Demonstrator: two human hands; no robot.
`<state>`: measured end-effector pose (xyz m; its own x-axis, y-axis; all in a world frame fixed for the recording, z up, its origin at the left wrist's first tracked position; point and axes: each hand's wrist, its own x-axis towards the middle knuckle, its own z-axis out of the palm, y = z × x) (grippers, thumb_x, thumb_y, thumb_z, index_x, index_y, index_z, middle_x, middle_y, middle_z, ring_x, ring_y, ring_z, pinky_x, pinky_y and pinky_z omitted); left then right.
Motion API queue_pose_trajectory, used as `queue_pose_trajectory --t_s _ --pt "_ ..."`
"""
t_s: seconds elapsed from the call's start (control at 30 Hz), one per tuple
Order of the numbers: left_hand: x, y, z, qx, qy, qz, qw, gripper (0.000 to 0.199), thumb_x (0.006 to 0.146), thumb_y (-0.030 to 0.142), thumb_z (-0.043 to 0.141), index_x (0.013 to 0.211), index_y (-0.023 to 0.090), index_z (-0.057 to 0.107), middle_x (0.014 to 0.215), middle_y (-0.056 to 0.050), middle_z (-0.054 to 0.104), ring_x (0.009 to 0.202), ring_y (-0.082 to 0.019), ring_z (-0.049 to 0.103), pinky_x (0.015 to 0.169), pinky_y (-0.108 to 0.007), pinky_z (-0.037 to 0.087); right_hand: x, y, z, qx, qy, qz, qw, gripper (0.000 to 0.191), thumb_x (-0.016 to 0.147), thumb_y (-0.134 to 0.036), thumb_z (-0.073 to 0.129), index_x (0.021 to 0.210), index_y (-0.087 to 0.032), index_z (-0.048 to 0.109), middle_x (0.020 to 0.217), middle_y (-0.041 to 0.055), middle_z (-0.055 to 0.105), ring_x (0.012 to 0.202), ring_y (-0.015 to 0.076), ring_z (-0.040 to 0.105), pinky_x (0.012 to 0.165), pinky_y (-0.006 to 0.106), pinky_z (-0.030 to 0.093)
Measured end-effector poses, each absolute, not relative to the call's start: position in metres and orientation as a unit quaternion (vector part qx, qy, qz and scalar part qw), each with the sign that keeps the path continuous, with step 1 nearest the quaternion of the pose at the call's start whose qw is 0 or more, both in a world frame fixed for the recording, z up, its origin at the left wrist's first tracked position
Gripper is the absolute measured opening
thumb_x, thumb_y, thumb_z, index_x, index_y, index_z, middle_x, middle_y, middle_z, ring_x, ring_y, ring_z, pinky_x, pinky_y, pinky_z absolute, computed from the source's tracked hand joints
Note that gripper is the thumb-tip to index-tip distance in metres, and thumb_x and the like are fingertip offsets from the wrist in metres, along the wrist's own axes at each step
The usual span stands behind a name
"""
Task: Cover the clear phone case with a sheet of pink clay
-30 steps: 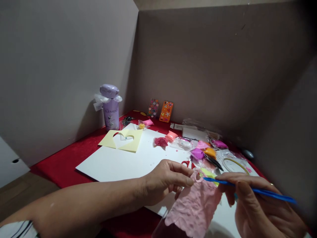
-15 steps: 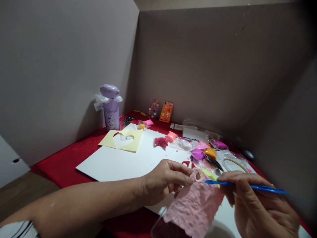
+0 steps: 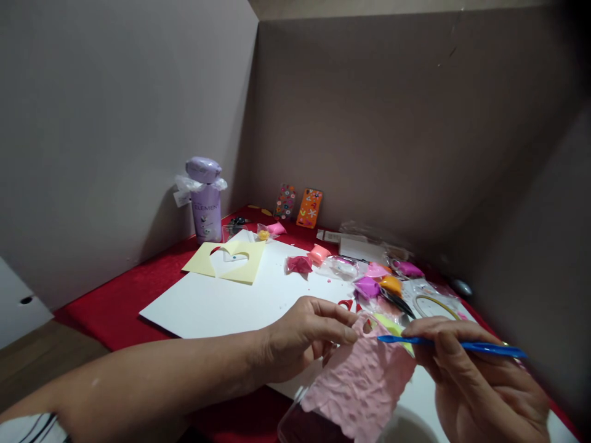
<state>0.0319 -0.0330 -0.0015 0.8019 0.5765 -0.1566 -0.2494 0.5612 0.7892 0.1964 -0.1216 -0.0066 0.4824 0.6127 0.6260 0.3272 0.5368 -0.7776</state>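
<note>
A clear phone case (image 3: 292,421) is tilted in front of me, its back largely covered with lumpy pink clay (image 3: 357,387). Near the case's top edge, the clay surrounds a small opening. My left hand (image 3: 302,338) pinches the top left corner of the case between thumb and fingers. In my right hand (image 3: 484,375) lies a blue modelling tool (image 3: 489,349), gripped like a pen. Its flat tip points left and meets the clay just below the opening, though I cannot tell how hard it presses.
Under the work lies a white board (image 3: 203,314) on a red cloth (image 3: 106,307). Clay packets (image 3: 368,287), red-handled scissors (image 3: 345,304) and a yellow sheet with a heart cut-out (image 3: 196,261) rest on it. Behind stand a purple bottle (image 3: 207,212) and a decorated orange case (image 3: 309,208).
The case and both hands have shifted very slightly left. The blue tool's tip has moved a little left along with my right hand.
</note>
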Motion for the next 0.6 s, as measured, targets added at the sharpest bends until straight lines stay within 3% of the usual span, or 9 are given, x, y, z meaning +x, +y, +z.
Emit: queue_pose_trajectory --t_s 0.6 --pt "0.0312 -0.0329 -0.002 0.403 0.203 0.242 0.859 0.026 0.05 0.014 0.074 0.075 0.007 0.071 0.07 -0.005 0.062 0.065 -0.011 0.056 0.068 -0.024 0.042 0.1981 -0.1224 -0.0072 -0.484 -0.437 0.151 0.743 0.02 0.073 -0.039 0.068 0.07 -0.019 0.064 0.078 0.0042 0.061 0.073 0.0127 0.063 0.058 0.019 0.053"
